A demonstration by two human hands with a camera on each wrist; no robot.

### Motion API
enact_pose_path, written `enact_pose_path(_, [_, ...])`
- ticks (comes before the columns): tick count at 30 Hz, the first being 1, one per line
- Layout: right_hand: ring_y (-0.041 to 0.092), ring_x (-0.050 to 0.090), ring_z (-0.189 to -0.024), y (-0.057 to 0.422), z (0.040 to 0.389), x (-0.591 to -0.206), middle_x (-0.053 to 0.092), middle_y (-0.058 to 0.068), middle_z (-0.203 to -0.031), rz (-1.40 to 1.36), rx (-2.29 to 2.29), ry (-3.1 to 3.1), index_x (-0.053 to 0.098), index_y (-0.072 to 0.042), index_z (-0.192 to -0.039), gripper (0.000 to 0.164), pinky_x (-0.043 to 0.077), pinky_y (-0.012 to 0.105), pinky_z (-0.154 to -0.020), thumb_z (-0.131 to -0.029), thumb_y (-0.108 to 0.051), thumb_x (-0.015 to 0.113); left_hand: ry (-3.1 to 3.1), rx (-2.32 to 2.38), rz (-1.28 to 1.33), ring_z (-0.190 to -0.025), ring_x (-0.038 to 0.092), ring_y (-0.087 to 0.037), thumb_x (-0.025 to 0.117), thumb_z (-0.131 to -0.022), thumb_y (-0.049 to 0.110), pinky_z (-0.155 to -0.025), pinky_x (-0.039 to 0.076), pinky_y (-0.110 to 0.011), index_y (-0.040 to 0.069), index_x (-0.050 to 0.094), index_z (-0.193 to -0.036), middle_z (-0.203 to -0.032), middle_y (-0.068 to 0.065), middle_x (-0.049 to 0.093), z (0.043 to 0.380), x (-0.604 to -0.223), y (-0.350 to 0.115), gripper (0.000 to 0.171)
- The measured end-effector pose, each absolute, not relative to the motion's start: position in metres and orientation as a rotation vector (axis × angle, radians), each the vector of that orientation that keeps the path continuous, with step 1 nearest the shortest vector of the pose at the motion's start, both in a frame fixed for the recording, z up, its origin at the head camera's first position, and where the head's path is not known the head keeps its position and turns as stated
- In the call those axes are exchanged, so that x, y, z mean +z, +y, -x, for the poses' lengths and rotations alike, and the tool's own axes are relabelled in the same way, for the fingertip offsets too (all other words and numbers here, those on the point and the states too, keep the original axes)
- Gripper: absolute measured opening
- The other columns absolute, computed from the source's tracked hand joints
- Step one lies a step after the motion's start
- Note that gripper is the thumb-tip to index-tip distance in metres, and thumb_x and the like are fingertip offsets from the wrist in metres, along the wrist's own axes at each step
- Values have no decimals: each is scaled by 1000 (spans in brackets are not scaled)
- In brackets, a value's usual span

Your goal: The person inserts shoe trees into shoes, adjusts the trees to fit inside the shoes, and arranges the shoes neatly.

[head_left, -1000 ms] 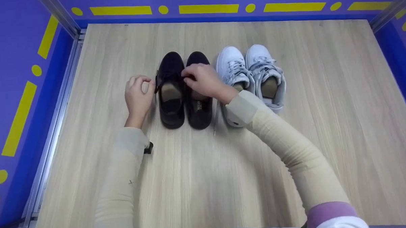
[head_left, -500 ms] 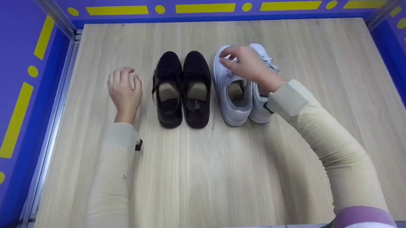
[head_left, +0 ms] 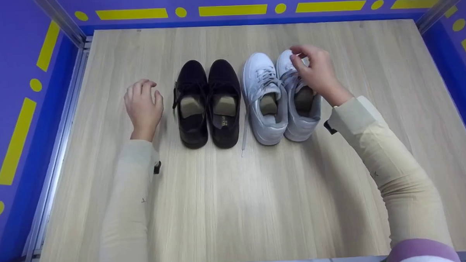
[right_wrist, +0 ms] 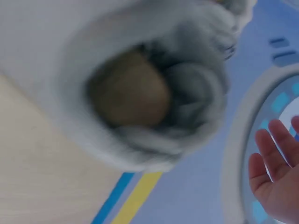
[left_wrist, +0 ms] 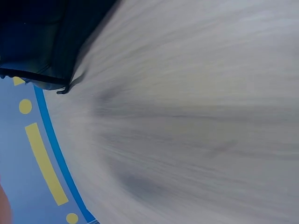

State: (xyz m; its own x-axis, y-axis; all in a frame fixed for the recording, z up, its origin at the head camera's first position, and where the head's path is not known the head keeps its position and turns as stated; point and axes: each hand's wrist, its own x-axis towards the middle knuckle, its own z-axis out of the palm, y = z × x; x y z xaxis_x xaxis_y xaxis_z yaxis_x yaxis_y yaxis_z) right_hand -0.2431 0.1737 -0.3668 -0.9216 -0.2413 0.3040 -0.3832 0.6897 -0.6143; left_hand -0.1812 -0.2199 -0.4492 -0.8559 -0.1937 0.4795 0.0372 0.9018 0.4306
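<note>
My right hand (head_left: 317, 70) is over the front part of the right white sneaker (head_left: 300, 124), fingers loosely bent and holding nothing. In the right wrist view that sneaker (right_wrist: 140, 154) is blurred, with a brown insert (right_wrist: 133, 91) inside; the hand (right_wrist: 285, 182) appears apart from it. The left white sneaker (head_left: 267, 131) stands alongside, laces crossed over its tongue. Left of a pair of black shoes, my left hand (head_left: 143, 107) hovers with relaxed fingers and a gap between thumb and index. The left black shoe (head_left: 191, 74) has a strap at its outer side; the right black shoe (head_left: 223, 73) is beside it.
A loose grey lace (head_left: 243, 140) trails on the wooden board (head_left: 220, 209) between the two pairs. Blue walls with yellow marks (head_left: 232, 10) close off the back and sides. A metal rail (head_left: 59, 148) runs along the left edge.
My right hand has left the right black shoe and moved right, past the left white sneaker to the right one. My left hand has drawn back leftward from the black shoes.
</note>
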Motion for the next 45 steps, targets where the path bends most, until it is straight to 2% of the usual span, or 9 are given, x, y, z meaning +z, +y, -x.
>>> enact_pose_path(3, [25,56,-97,185,245,-374,62,13,-108,-413,1028,-2659,59,-2,-109,30,42,39,-77,-88,-19,49,-2613,-639,-159,-109,45,-30,51,-84,15,-94,30,-43,4,59,-99,-114,-10,55,182,-451,-219,21])
enact_pose_path(7, [25,52,-106,199,246,-383,57,11,-118,-251,1055,-2699,55,-6,-117,35,40,40,-84,-88,-24,49,-2721,-770,-181,-116,43,-31,49,-87,24,-97,28,-45,4,56,-109,-123,-11,51,184,-454,-216,31])
enact_pose_path(13, [26,35,-126,215,245,-404,39,10,-137,-118,1170,-2862,39,-12,-133,52,28,42,-102,-88,-36,47,-2868,-1155,-90,-122,40,-29,43,-89,40,-101,30,-41,9,39,-131,-136,-11,39,183,-457,-206,53])
enact_pose_path(18, [25,23,-133,220,241,-419,29,10,-143,-132,1296,-2942,30,-11,-138,60,21,40,-107,-88,-42,44,-2913,-1272,-22,-124,38,-29,42,-89,43,-102,29,-41,10,32,-136,-138,-13,37,183,-458,-198,58])
enact_pose_path(23, [29,31,-129,219,239,-427,36,14,-139,-135,1387,-2965,35,-9,-135,58,26,40,-105,-89,-44,41,-2972,-1247,-9,-126,35,-31,38,-92,37,-103,27,-42,12,29,-138,-139,-13,37,183,-459,-196,53])
enact_pose_path(27, [27,37,-125,217,237,-431,42,15,-134,-149,1372,-2980,40,-8,-132,55,27,40,-104,-90,-44,38,-2999,-1218,-5,-126,35,-33,36,-94,35,-103,27,-43,13,28,-139,-139,-13,35,184,-459,-197,51])
enact_pose_path(41, [31,35,-127,216,231,-429,40,18,-135,-180,1271,-3013,43,-4,-129,55,26,43,-105,-91,-43,37,-3006,-1200,-17,-127,33,-31,34,-95,33,-105,25,-42,15,26,-140,-141,-12,33,185,-458,-194,49])
enact_pose_path(45, [31,39,-123,216,231,-429,45,18,-131,-180,1252,-2996,46,-3,-126,52,28,43,-102,-91,-40,37,-3013,-1190,-7,-127,34,-32,33,-95,34,-104,25,-42,15,25,-140,-141,-12,33,186,-458,-192,50])
